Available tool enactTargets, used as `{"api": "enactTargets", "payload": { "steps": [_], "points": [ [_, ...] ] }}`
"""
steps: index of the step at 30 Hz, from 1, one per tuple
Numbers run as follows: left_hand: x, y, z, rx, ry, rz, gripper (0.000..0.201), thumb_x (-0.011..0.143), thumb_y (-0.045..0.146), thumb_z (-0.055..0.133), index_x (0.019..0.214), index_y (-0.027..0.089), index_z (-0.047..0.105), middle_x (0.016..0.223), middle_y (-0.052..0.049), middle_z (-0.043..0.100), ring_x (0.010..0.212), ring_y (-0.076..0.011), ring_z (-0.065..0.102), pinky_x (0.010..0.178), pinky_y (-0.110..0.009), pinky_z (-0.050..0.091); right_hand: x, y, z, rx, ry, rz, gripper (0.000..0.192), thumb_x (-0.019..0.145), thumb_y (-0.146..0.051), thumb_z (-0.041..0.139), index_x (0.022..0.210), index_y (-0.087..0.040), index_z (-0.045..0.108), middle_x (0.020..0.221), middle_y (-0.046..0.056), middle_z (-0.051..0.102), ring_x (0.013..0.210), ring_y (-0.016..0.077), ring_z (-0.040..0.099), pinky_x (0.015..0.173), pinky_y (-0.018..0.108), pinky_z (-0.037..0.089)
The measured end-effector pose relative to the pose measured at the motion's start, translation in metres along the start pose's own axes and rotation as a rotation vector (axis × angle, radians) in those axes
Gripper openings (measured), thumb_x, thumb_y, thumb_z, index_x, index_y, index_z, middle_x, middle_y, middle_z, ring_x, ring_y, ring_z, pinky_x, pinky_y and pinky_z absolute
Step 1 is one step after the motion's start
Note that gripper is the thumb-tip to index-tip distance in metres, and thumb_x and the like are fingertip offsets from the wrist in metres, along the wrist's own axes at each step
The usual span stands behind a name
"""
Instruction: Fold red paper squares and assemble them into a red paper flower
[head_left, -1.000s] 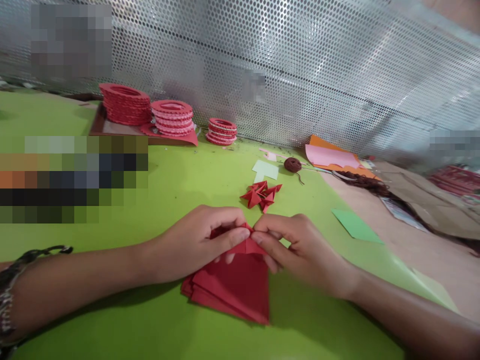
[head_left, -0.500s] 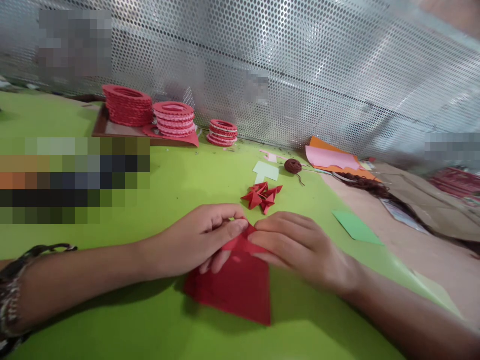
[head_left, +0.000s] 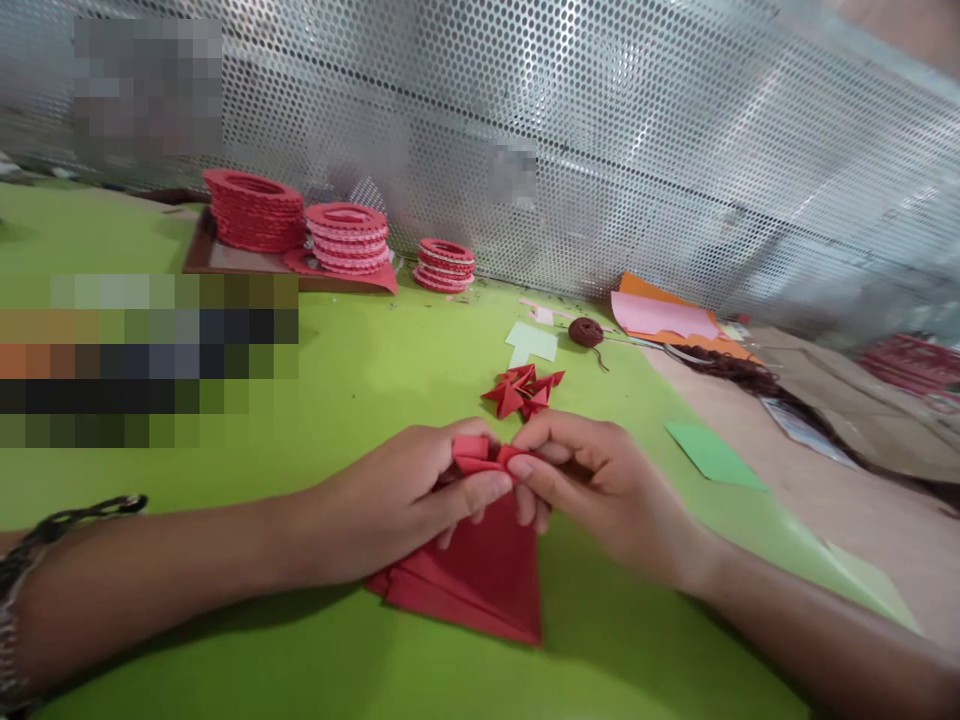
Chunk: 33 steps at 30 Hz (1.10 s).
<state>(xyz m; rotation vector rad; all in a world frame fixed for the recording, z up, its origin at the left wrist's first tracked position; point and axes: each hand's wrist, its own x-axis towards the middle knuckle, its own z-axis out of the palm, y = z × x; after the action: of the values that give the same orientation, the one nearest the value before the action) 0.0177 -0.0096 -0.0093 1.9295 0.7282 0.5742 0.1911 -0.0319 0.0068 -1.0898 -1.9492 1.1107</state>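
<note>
I've got both hands meeting over the middle of the green worktop (head_left: 300, 650). My left hand (head_left: 397, 495) is curled in, thumb and fingers pinched on a small folded piece of red paper (head_left: 480, 455), and my right hand (head_left: 600, 480) pinches the same piece from the other side, fingertips touching those of the left. The piece sits raised just above the stack of red paper sheets (head_left: 480, 580), which lies flat on the worktop right under my hands, its near corner pointing towards me. My left lower fingers rest against the top sheet.

Just beyond my knuckles I see a little heap of folded red pieces (head_left: 523, 392), apart from my hands. Further back lies a pale green scrap (head_left: 532, 342), and just beside it on the right a ball of dark brown thread (head_left: 586, 331). To the right of that sit pink and orange sheets (head_left: 660, 315), overlapping. A darker green square (head_left: 712, 452) lies well off to my right, near where the green cover ends and the brown surface begins.

Along the back, against the perforated metal screen (head_left: 637, 150), I count three stacks of red rings (head_left: 345, 238); two stand on a brown tray (head_left: 225, 258), the smallest on the worktop beside it. A dark bracelet (head_left: 67, 520) shows on my left wrist.
</note>
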Motion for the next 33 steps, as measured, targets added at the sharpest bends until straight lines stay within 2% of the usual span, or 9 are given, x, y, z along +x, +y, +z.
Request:
{"api": "enactTargets", "payload": {
  "steps": [3,7,11,18,27,33],
  "points": [
    [0.0004,0.0017,-0.0023,0.055,-0.008,0.019,0.029,0.087,0.024,0.038,0.062,0.017,0.052,0.049,0.007,0.047,0.043,-0.0069,0.045,0.047,-0.017,0.035,-0.0001,0.0004,0.0015,0.036,0.005,0.010,0.012,0.084,-0.018,0.050,0.073,-0.014,0.051,0.057,-0.003,0.056,0.051,0.0051,0.053,0.048,0.015,0.045],
    [0.0006,0.0035,-0.0037,-0.030,0.001,-0.006,0.032,0.087,0.019,0.036,0.059,0.017,0.052,0.046,0.008,0.046,0.037,-0.0052,0.042,0.041,-0.015,0.033,0.0010,0.0004,-0.0015,0.197,0.007,-0.020,0.011,0.086,-0.020,0.047,0.078,-0.013,0.053,0.063,-0.001,0.059,0.055,0.0054,0.057,0.053,0.016,0.048],
    [0.0009,0.0050,-0.0054,-0.084,-0.022,-0.030,0.030,0.087,0.020,0.036,0.063,0.016,0.052,0.051,0.007,0.052,0.036,-0.0041,0.044,0.040,-0.014,0.035,0.0036,0.0018,-0.0071,0.333,-0.023,-0.021,0.021,0.090,-0.020,0.042,0.074,-0.013,0.053,0.065,0.000,0.062,0.059,0.0050,0.060,0.059,0.015,0.051],
    [0.0004,0.0068,-0.0078,-0.074,-0.031,-0.079,0.027,0.088,0.020,0.036,0.067,0.016,0.053,0.054,0.007,0.056,0.038,-0.0027,0.046,0.041,-0.012,0.036,0.0079,0.0057,-0.0077,0.468,-0.038,0.039,0.012,0.083,-0.022,0.054,0.076,-0.013,0.057,0.063,-0.002,0.065,0.056,0.0023,0.061,0.055,0.010,0.050],
    [-0.0004,0.0059,-0.0037,-0.063,0.002,-0.089,0.029,0.087,0.022,0.037,0.063,0.016,0.053,0.048,0.007,0.053,0.034,-0.0033,0.045,0.039,-0.013,0.034,0.0068,0.0015,-0.0047,0.343,0.050,0.056,0.010,0.082,-0.012,0.053,0.072,-0.013,0.055,0.059,-0.003,0.064,0.051,0.0020,0.060,0.051,0.009,0.050],
    [0.0005,0.0008,-0.0023,-0.017,0.001,-0.087,0.034,0.087,0.027,0.037,0.060,0.016,0.055,0.041,0.006,0.050,0.033,-0.0049,0.044,0.038,-0.014,0.033,0.0014,-0.0007,-0.0008,0.104,0.120,-0.028,0.007,0.081,-0.012,0.053,0.073,-0.013,0.053,0.059,-0.003,0.062,0.051,0.0030,0.058,0.049,0.010,0.049]
  ]
}}
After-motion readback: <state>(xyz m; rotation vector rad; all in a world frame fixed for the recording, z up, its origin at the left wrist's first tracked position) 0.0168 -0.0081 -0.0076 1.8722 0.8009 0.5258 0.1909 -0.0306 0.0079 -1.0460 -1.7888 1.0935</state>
